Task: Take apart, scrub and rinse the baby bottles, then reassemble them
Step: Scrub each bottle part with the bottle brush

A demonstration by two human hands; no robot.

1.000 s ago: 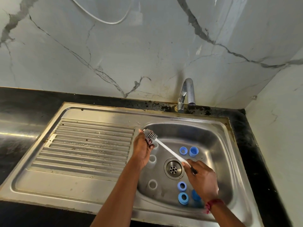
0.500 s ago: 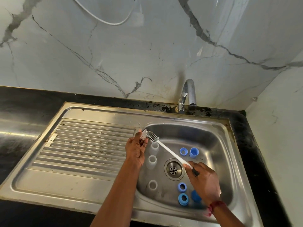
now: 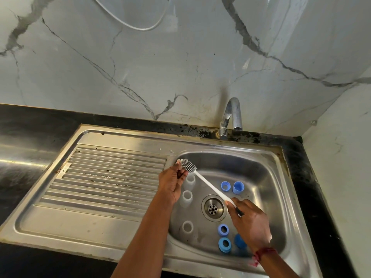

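My left hand (image 3: 172, 182) holds a small pale teat at the basin's left rim, mostly hidden by my fingers. The grey bristle head of a white bottle brush (image 3: 188, 165) lies against it. My right hand (image 3: 249, 222) grips the brush's handle near the drain (image 3: 212, 207). Three clear bottle bodies stand upright along the basin's left side: one (image 3: 190, 180) by my left hand, one (image 3: 186, 197) below it, one (image 3: 187, 227) nearest me. Blue rings and caps sit in the basin: two at the back (image 3: 231, 186), three at the front (image 3: 224, 237).
The steel sink (image 3: 267, 167) has a ribbed draining board (image 3: 112, 173) on its left. A chrome tap (image 3: 230, 117) rises at the back, with no water running. Black counter (image 3: 30, 125) surrounds the sink, and marble walls stand behind and to the right.
My left hand has lifted a little toward the basin's left rim, and the brush head has shifted against the small piece it holds. My right hand stays near the drain.
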